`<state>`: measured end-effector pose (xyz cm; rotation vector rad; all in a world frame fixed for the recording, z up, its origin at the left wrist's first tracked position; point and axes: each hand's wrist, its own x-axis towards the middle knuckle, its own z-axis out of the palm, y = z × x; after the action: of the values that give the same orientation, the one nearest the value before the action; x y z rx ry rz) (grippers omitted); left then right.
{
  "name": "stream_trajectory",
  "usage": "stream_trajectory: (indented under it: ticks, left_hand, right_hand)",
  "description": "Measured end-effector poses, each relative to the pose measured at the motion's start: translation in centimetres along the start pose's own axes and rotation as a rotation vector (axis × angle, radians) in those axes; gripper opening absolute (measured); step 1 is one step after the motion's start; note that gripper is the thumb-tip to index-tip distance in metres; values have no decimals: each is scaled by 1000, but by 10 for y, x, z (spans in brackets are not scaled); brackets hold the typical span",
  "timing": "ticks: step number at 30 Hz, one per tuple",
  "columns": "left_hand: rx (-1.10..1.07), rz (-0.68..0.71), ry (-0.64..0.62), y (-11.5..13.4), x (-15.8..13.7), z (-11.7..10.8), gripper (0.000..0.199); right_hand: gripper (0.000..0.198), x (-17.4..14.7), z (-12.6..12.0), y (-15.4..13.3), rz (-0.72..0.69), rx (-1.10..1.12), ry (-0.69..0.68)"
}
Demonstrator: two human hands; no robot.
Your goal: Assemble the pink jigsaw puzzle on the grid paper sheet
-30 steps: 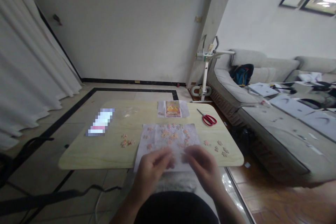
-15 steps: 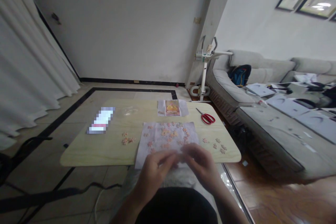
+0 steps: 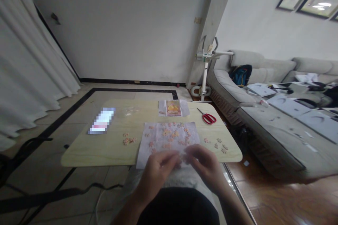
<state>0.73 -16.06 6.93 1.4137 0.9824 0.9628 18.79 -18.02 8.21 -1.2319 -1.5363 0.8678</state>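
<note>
Low over the near part of a pale paper sheet (image 3: 144, 154), my left hand (image 3: 161, 167) and my right hand (image 3: 203, 163) face each other with fingertips pinched. Between them is a small, blurred jigsaw puzzle piece (image 3: 182, 159); whether each hand has a separate piece cannot be made out. Several orange and pink puzzle pieces (image 3: 171, 133) lie on the sheet, some joined in the middle. My hands hide part of its near edge. Behind it rests a reference picture (image 3: 173, 108) of a yellow figure.
Loose pieces form a left pile (image 3: 129, 140) and a spread right group (image 3: 221, 146) on the wooden table (image 3: 105, 154). Red-handled scissors (image 3: 208, 117) lie at the back right. A blurred-out bright rectangle (image 3: 102, 121) and clear plastic (image 3: 130, 111) are on the left. A sofa (image 3: 280, 140) stands right.
My fingertips have drawn slightly apart, and the small piece between them shows more. My right hand has shifted a little to the right. The pieces on the table look unmoved.
</note>
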Motion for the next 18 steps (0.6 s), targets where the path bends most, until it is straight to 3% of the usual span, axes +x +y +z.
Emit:
stream_trajectory:
  ticks: [18]
  left_hand:
    - [22,22,-18,-4,0,2,27]
  right_hand:
    - [10,-2,7,-8,-83,-102,-14]
